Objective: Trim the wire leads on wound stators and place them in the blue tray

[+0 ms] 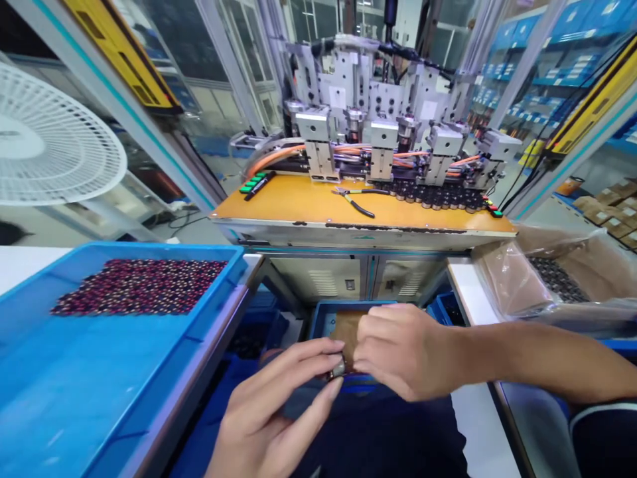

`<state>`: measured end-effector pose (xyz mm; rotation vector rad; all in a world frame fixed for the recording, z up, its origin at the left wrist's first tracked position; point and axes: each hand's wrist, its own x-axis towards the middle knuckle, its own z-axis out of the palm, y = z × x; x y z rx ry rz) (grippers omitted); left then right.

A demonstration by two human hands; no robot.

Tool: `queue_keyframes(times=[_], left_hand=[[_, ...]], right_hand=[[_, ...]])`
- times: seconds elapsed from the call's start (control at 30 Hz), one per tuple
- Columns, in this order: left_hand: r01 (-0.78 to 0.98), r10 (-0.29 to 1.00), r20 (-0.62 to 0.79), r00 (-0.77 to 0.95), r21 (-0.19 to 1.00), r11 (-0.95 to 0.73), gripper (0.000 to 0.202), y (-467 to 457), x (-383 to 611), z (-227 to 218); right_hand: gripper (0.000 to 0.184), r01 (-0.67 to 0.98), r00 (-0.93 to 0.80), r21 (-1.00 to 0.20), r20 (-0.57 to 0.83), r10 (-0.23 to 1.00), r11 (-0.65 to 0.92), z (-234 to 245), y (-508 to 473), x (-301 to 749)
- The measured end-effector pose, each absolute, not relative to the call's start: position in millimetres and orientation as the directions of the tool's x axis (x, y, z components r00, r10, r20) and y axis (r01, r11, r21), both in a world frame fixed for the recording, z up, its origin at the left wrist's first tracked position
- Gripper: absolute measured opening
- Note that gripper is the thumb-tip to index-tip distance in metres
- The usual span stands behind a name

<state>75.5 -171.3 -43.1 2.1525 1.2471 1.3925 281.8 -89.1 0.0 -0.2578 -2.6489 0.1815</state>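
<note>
Above the blue bin (348, 305), the left hand (259, 408) pinches a small, shiny, rounded part (339, 366); the right hand (408, 352) is curled, its hold I cannot tell; left of the bin, a smooth plastic tray (89, 372) contains dark-red pieces (144, 285); right of the bin, a plastic-lined carton (517, 282) contains grey pieces (557, 279).

We're seeing glossy plastic on the tray (89, 385), shiny metal on the small part (339, 366), smooth metal fixtures (319, 159), crinkly clear liner (512, 279), matt cloth garment (393, 435).
</note>
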Motion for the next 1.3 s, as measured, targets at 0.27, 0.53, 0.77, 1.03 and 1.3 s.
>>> queue_keyframes(times=[0.27, 0.53, 0.77, 1.03, 1.3], left_hand=[[0.388, 0.825, 0.560, 0.080, 0.745, -0.543, 0.031, -177.6, 66.2, -51.0], [0.258, 0.879, 0.428, -0.210, 0.892, -0.372, 0.021, -181.4, 67.0, -55.4], [0.265, 0.862, 0.443, -0.247, 0.886, -0.380, 0.024, -182.0, 61.6, -56.3], [0.291, 0.857, 0.460, -0.233, 0.874, -0.390, 0.024, -177.5, 64.3, -61.1], [0.325, 0.862, 0.478, -0.167, 0.852, -0.410, 0.026, -171.1, 66.7, -68.5]], right_hand=[[0.024, 0.463, -0.801, -0.568, 0.060, 0.596, 0.680, 27.8, -21.6, 260.6], [0.063, 0.754, -0.632, -0.050, 0.219, 0.743, 0.656, 7.3, 122.1, 221.5], [0.058, 0.815, -0.574, 0.001, 0.143, 0.806, 0.580, -6.0, 137.3, 220.6], [0.044, 0.757, -0.642, -0.009, 0.177, 0.746, 0.653, -6.5, 76.7, 290.1], [0.061, 0.192, -0.706, -0.868, 0.201, 0.679, 0.457, -83.3, -107.5, 321.6]])
